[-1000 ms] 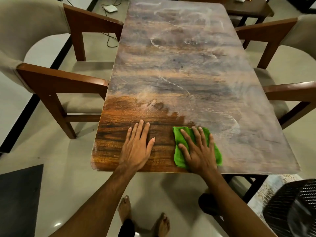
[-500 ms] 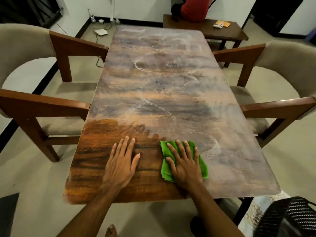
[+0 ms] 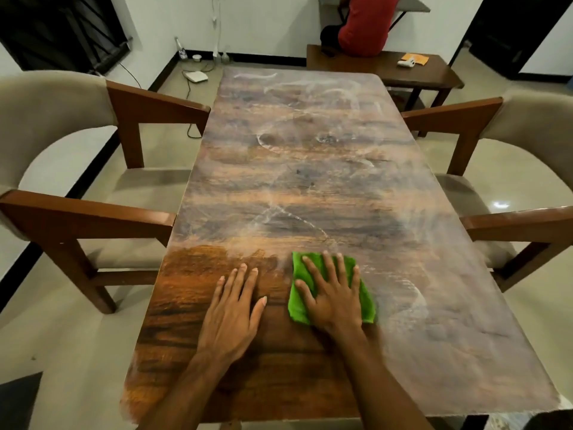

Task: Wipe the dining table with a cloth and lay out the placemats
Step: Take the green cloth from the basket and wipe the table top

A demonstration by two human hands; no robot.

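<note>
I have both hands down on the near end of the desk (image 3: 310,187). The right hand (image 3: 333,299) lies flat on the green cloth (image 3: 367,305), fingers straight and spread wide, pressing it to the wood; the cloth is folded to a small pad and shows past the hand on both sides. The left hand (image 3: 231,311) rests just beside it on bare wood, palm down, fingers straight and close together, holding nothing.

From the head camera the cloth sits right at the border between two finishes. The near left corner under my left hand is dark and glossy; everything beyond the cloth and to its right is dull grey with white swirls and streaks, all the way to the far end.

An armchair (image 3: 62,125) stands at the left side of the desk and another (image 3: 527,125) at the right, their arms touching or nearly touching the edge. Beyond the far end a second desk (image 3: 434,77) carries an orange item (image 3: 421,59) and a small white one (image 3: 406,62), and a person in a red shirt (image 3: 366,23) sits on it. A white box (image 3: 195,76) with cables lies on the floor.
</note>
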